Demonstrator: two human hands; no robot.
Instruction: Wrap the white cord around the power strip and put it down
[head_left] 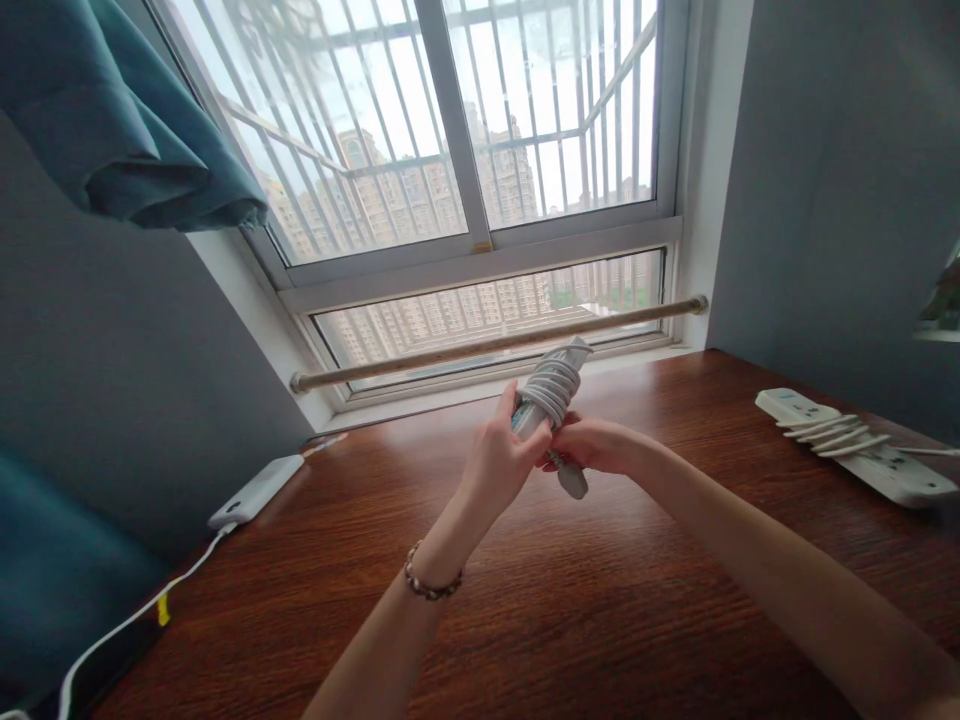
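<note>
My left hand (499, 462) is wrapped round the lower part of a grey-white tube-shaped thing (568, 358) held tilted above the wooden table (570, 600). A white cable (550, 390) is wound in coils round its middle. My right hand (596, 445) is closed on the cable's end, where a white plug (574, 482) hangs just below my fingers. A bead bracelet sits on my left wrist.
A white power strip (885, 465) with its cord coiled round it lies at the table's right edge. A white power bank (255, 490) with a white cable lies at the left edge by the wall. A wooden rod (495, 345) spans the window sill. Teal curtain hangs top left.
</note>
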